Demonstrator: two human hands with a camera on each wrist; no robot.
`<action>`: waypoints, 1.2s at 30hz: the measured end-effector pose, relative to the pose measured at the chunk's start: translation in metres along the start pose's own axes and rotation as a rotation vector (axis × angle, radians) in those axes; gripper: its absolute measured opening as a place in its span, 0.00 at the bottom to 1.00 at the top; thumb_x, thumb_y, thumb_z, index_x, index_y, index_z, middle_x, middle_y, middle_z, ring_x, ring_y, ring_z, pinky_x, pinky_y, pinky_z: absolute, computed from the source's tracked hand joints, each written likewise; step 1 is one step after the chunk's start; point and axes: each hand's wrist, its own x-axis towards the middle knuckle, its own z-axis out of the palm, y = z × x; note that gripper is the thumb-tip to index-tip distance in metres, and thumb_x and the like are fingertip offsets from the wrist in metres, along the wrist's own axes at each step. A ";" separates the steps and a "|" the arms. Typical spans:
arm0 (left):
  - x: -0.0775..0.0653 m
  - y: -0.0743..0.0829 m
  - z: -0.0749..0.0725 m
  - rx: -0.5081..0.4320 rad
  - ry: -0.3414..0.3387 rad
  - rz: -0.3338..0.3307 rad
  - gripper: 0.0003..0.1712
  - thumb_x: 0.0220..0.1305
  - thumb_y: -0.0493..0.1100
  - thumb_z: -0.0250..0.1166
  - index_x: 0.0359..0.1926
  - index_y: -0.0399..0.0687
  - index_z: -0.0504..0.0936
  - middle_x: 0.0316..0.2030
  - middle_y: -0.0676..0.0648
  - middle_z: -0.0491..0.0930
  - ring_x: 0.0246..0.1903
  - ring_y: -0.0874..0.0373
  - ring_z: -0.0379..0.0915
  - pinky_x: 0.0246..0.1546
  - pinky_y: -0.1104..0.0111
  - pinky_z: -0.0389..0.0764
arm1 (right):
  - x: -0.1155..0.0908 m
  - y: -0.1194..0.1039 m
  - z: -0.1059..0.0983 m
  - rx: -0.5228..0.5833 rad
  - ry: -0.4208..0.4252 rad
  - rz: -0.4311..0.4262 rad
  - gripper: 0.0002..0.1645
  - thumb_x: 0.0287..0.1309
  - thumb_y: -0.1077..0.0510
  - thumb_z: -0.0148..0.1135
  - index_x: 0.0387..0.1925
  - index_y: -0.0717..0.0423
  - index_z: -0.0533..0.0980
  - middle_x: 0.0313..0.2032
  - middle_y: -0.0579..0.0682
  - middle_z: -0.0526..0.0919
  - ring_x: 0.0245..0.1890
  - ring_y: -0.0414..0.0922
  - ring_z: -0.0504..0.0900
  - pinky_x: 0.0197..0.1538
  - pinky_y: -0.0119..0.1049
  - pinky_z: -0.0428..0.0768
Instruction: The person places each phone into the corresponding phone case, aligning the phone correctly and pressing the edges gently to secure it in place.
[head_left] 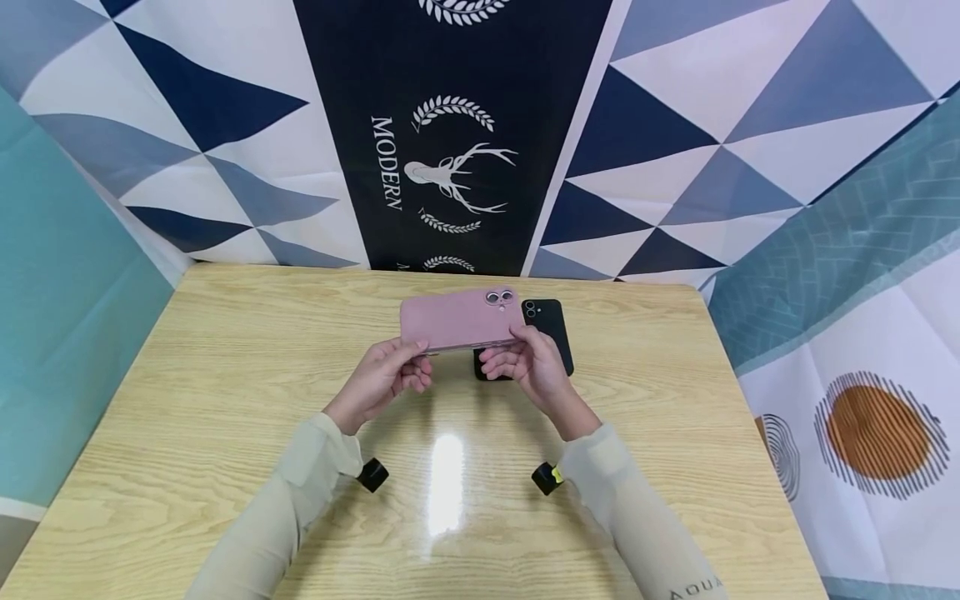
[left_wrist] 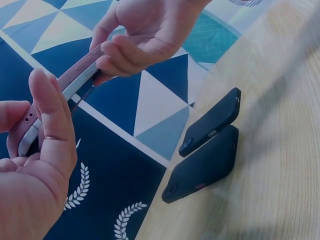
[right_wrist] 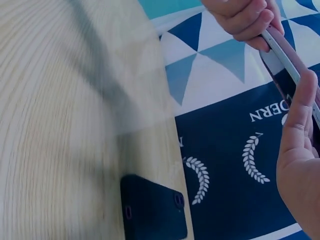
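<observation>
Both hands hold a phone in a pink case (head_left: 453, 321) level above the far part of the table, its back and two camera lenses facing up. My left hand (head_left: 382, 377) pinches its left end, thumb on top. At the camera end, the thumb of my right hand (head_left: 536, 367) lies on the near corner with fingers bent below. Along the side, the left wrist view shows the pink case (left_wrist: 75, 67) over a silver phone edge (left_wrist: 81, 79). Two black phones (left_wrist: 212, 122) lie side by side on the table, partly hidden by the right hand in the head view.
The light wood table (head_left: 247, 358) ends at a patterned cloth backdrop (head_left: 450, 167) behind the phones. Small black blocks (head_left: 372, 475) sit at both wrists beside the cream sleeves (head_left: 262, 508). A bright light reflection (head_left: 446, 483) shows on the tabletop between the forearms.
</observation>
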 end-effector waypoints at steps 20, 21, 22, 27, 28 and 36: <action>0.000 -0.002 0.002 0.076 -0.019 0.025 0.11 0.71 0.41 0.46 0.35 0.42 0.72 0.23 0.54 0.76 0.22 0.64 0.75 0.25 0.76 0.78 | -0.024 -0.002 -0.013 -0.376 0.097 0.125 0.27 0.71 0.45 0.41 0.17 0.54 0.66 0.12 0.41 0.71 0.10 0.35 0.64 0.13 0.24 0.60; 0.000 -0.003 0.002 0.075 -0.019 0.022 0.11 0.71 0.41 0.46 0.35 0.42 0.72 0.23 0.54 0.76 0.23 0.64 0.75 0.25 0.76 0.78 | -0.025 -0.003 -0.013 -0.378 0.089 0.131 0.27 0.71 0.46 0.41 0.18 0.54 0.67 0.12 0.41 0.71 0.10 0.35 0.64 0.14 0.24 0.60; 0.001 -0.003 0.002 0.073 -0.018 0.021 0.11 0.71 0.41 0.45 0.36 0.41 0.71 0.23 0.53 0.75 0.23 0.64 0.75 0.25 0.76 0.78 | -0.026 -0.003 -0.013 -0.382 0.080 0.138 0.26 0.71 0.46 0.41 0.19 0.54 0.67 0.13 0.41 0.71 0.11 0.35 0.64 0.14 0.24 0.61; 0.002 -0.003 0.003 0.081 -0.010 0.021 0.10 0.71 0.40 0.46 0.38 0.38 0.70 0.23 0.53 0.75 0.23 0.63 0.74 0.25 0.76 0.78 | -0.028 -0.005 -0.014 -0.392 0.069 0.153 0.24 0.71 0.45 0.41 0.22 0.53 0.68 0.15 0.41 0.70 0.12 0.34 0.64 0.16 0.23 0.62; 0.002 -0.003 0.004 0.083 -0.007 0.022 0.10 0.71 0.40 0.46 0.38 0.38 0.70 0.23 0.53 0.75 0.22 0.64 0.74 0.24 0.76 0.77 | -0.029 -0.005 -0.014 -0.389 0.075 0.152 0.24 0.71 0.45 0.41 0.23 0.53 0.68 0.15 0.41 0.70 0.12 0.34 0.64 0.15 0.23 0.62; 0.004 -0.006 0.005 0.076 0.003 0.026 0.09 0.71 0.42 0.46 0.38 0.42 0.69 0.23 0.54 0.74 0.22 0.64 0.74 0.24 0.77 0.77 | -0.027 -0.002 -0.013 -0.377 0.152 0.128 0.28 0.69 0.42 0.43 0.18 0.55 0.70 0.12 0.42 0.74 0.09 0.35 0.67 0.13 0.24 0.63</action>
